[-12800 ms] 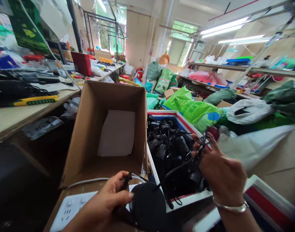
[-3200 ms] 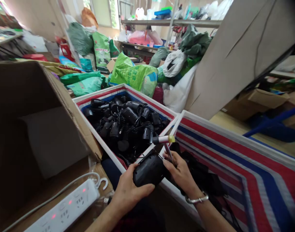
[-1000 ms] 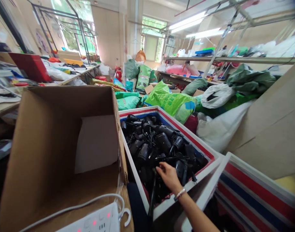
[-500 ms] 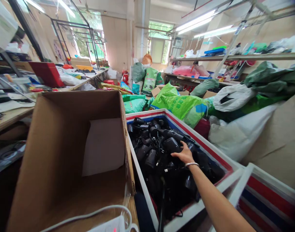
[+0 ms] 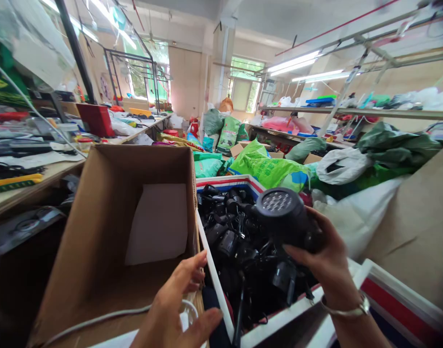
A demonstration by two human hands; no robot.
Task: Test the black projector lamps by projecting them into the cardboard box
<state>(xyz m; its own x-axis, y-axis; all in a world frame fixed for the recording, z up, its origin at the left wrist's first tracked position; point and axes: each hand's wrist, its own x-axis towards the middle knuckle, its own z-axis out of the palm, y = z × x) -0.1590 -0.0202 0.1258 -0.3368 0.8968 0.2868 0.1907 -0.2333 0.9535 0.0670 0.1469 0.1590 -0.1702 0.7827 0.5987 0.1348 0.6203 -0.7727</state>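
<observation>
My right hand [image 5: 326,256], with a bracelet on its wrist, grips a black LED flashlight [image 5: 279,217] above the white-framed bin [image 5: 214,280]. The round face of the flashlight, set with several small LEDs, tilts up toward me. Beneath it the bin holds a heap of black devices and cables [image 5: 227,241]. My left hand [image 5: 178,299] is in front of the cardboard box, close to the bin's left rim, its fingers apart and nothing in them.
A cardboard box [image 5: 71,237] stands left of the bin, its open side facing me and a pale sheet [image 5: 158,224] inside. A white cable [image 5: 101,319] crosses the front. Green bags [image 5: 268,166] lie behind the bin; a second striped bin [image 5: 399,299] is at right.
My right hand has lifted the flashlight out of the heap, up and toward me. My left hand has come into view from below. The camera view has shifted slightly.
</observation>
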